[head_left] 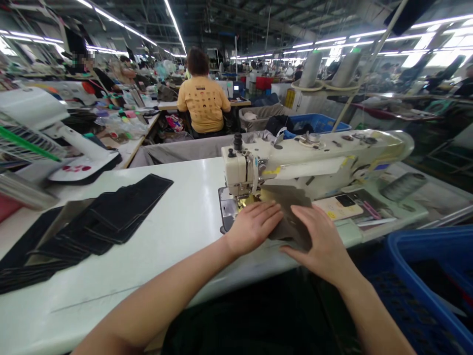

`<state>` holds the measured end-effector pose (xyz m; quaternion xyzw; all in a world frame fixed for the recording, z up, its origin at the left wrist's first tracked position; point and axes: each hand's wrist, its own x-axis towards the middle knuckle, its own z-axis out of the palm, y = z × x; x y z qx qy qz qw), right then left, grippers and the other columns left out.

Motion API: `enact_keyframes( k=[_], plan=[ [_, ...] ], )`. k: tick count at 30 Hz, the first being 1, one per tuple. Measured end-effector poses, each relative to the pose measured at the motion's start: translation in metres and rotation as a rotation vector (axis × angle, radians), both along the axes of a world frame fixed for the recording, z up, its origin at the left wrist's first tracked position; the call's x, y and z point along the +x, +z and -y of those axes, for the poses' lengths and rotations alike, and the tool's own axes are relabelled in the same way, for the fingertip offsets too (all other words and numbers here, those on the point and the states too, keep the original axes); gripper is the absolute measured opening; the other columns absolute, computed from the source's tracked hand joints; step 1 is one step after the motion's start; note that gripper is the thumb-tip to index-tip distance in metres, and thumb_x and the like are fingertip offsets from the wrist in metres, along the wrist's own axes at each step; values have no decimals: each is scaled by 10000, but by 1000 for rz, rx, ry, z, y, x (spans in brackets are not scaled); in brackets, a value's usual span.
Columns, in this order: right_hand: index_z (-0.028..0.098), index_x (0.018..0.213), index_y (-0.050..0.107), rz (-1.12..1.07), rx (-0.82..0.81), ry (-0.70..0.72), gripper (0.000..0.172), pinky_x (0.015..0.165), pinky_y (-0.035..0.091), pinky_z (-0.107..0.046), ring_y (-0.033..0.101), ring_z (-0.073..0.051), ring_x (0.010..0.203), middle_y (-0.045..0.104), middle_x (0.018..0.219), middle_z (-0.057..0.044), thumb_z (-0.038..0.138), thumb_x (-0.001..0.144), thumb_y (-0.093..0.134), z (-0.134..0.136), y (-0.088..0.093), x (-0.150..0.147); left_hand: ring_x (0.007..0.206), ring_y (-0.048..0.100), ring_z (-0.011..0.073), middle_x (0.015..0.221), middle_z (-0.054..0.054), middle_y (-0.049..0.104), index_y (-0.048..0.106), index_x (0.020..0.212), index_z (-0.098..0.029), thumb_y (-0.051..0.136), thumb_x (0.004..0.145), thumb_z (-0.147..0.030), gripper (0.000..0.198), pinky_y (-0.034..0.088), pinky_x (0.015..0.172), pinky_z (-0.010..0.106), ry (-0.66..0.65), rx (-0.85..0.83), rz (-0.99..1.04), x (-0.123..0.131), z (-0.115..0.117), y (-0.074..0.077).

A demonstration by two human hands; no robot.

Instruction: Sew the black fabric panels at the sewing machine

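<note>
A brown-grey fabric piece (290, 209) lies at the head of a white sewing machine (235, 170), partly under my hands. My left hand (254, 227) rests flat on its left side, fingers stretched out together, close to the needle area. Around the right edge of the fabric curves my right hand (321, 241), its thumb and fingers spread apart and touching the cloth. The needle itself is too small to make out. On the left of the white table (177, 212), dark fabric pieces (111, 217) lie in an overlapping, fanned stack.
A phone (339, 207) and a grey thread cone (402, 190) lie right of the machine. A blue basket (397, 241) stands at lower right. At left is a white fan (33, 106). Ahead sits a person in a yellow shirt (204, 103), near another blue bin (321, 121).
</note>
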<state>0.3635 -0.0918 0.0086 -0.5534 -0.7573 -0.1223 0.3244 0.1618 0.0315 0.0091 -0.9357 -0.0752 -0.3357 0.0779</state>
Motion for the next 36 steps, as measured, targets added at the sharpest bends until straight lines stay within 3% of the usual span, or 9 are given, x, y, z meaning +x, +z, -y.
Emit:
enact_keyframes(
  k=[4, 9, 12, 22, 25, 29, 30, 33, 36],
  plan=[
    [213, 1496, 373, 26, -195, 91, 618, 1181, 319, -566, 482, -283, 1380, 556, 1450, -133, 263, 918, 587, 24, -17, -4, 1391, 495, 218, 1365, 104, 648, 612, 1269, -115, 408, 1031, -145, 315, 448, 1141, 386, -160, 119, -75, -52, 19, 14],
    [282, 1472, 459, -294, -452, 206, 531, 1149, 404, -492, 439, -279, 1423, 473, 1541, -95, 525, 1000, 456, 35, -26, -10, 1428, 443, 223, 1348, 107, 659, 613, 1240, -102, 346, 1046, -125, 331, 434, 1163, 381, -143, 13, -204, -124, 40, 10],
    [256, 1425, 521, -442, -383, 84, 483, 1142, 420, -461, 486, -246, 1387, 503, 1513, -98, 469, 1056, 293, 17, -25, -13, 1438, 428, 220, 1365, 116, 646, 584, 1279, -132, 328, 1050, -133, 344, 472, 1132, 383, -88, -93, -241, -154, 51, 1],
    [144, 1014, 736, -183, -240, -222, 272, 1067, 460, -564, 640, -333, 1162, 701, 1188, -188, 248, 947, 494, -74, -19, 28, 1206, 659, 210, 1291, 149, 687, 553, 1256, -160, 420, 904, -76, 386, 591, 967, 362, 111, -313, -250, -199, 64, -16],
    [220, 1179, 699, -365, -240, 5, 343, 1096, 455, -492, 617, -279, 1217, 675, 1281, -116, 435, 977, 524, -49, 5, -4, 1182, 673, 202, 1289, 129, 692, 557, 1251, -175, 430, 865, -41, 428, 598, 947, 347, 182, -388, -209, -201, 69, -18],
    [297, 1534, 389, -275, -676, 547, 1110, 1093, 474, -462, 526, -321, 1346, 513, 1509, -104, 607, 588, 881, 2, 15, -58, 1133, 695, 183, 1248, 98, 716, 579, 1225, -193, 435, 895, -52, 387, 590, 947, 326, 251, -489, -155, -199, 72, -15],
    [283, 1518, 421, -254, -669, 550, 1074, 1110, 456, -474, 511, -326, 1361, 516, 1505, -117, 541, 594, 902, 8, 12, -66, 1114, 703, 180, 1230, 91, 725, 593, 1210, -195, 437, 914, -74, 356, 586, 948, 320, 260, -529, -147, -197, 72, -12],
    [269, 1288, 649, -342, -653, 474, 428, 1090, 472, -444, 608, -250, 1256, 668, 1331, -80, 243, 863, 698, 7, -3, -70, 1008, 729, 181, 1123, 65, 759, 647, 1137, -201, 433, 974, -204, 269, 584, 911, 303, 338, -742, -118, -190, 68, 2],
    [259, 1068, 723, -591, -695, 338, 209, 890, 570, -366, 715, -205, 984, 760, 1059, -37, 228, 903, 600, -14, -14, -66, 868, 727, 208, 922, 42, 766, 682, 979, -197, 408, 993, -369, 324, 588, 817, 311, 540, -993, -34, -178, 58, 13]
  ],
)
